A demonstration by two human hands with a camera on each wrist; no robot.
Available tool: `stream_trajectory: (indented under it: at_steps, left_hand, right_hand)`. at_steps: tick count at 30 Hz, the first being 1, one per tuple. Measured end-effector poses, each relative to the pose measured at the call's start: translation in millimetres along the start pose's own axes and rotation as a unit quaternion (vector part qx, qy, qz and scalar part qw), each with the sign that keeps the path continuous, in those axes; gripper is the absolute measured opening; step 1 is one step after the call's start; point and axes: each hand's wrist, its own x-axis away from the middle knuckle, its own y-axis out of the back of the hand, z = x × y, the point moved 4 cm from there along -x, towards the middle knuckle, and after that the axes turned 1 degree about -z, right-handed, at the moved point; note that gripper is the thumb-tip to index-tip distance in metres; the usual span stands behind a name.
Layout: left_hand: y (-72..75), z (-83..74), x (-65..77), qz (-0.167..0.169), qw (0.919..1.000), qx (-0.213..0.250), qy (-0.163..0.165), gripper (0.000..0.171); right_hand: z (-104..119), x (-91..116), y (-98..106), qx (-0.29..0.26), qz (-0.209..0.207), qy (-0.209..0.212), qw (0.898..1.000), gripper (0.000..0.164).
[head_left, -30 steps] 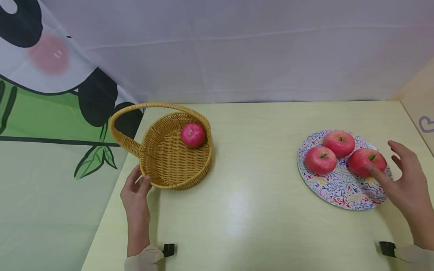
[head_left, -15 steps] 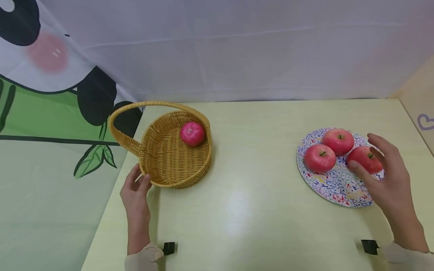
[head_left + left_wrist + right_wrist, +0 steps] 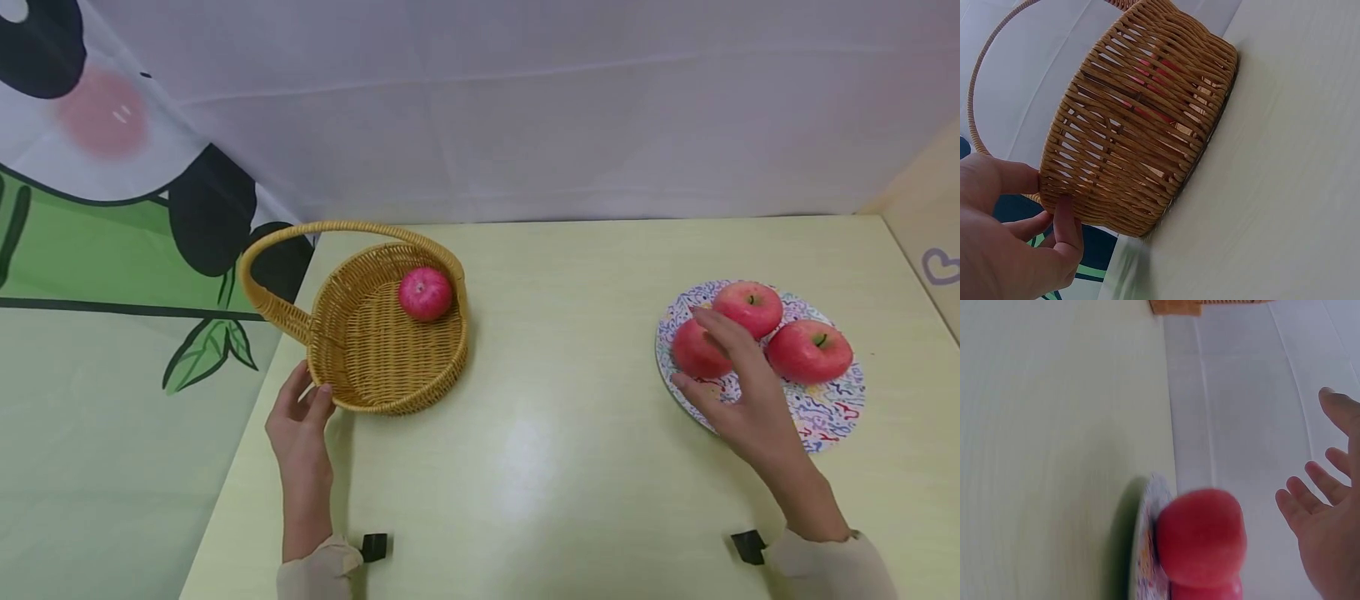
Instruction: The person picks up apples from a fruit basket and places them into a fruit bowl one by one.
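Observation:
A yellow-brown wicker basket with a tall arched handle stands on the left of the table. In it lies a round deep-pink fruit. My left hand pinches the basket's rim at its near left side, thumb and fingers on the weave in the left wrist view. On the right, a patterned plate bears a left apple, a back apple and a right apple. My right hand hovers over the left apple, partly hiding it. Its fingers are spread, apart from the apples in the right wrist view.
The pale table stretches between basket and plate. A light cloth hangs behind it, with a cartoon panda printed at the left. A side panel with a drawn heart borders the right.
My right hand has moved left across the plate, from beside the right apple to over the left one. My left hand and the basket stay where they were.

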Motion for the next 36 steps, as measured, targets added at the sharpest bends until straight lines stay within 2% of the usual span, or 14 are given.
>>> stream_trajectory:
  at_steps: [6,18,27,36]
  left_hand:
    - [-0.7,-0.1,0.0,0.003,1.0,0.007,-0.004,0.051]
    - [-1.0,-0.8,-0.2,0.004,1.0,0.009,-0.002,0.051]
    - [0.7,-0.1,-1.0,0.001,1.0,-0.002,0.001,0.051]
    - [0.8,-0.1,0.1,0.0,1.0,0.007,0.002,0.051]
  right_hand:
    - [9.2,-1.4,-23.5,-0.014,0.024,-0.024,0.999,0.097]
    - [26.5,-7.4,-78.0,-0.045,0.055,-0.028,0.997,0.085]
    - [50.6,-18.2,-124.1,-0.084,0.127,-0.048,0.987,0.085]
    - [78.0,-33.3,-158.3,-0.102,0.18,-0.039,0.978,0.087]
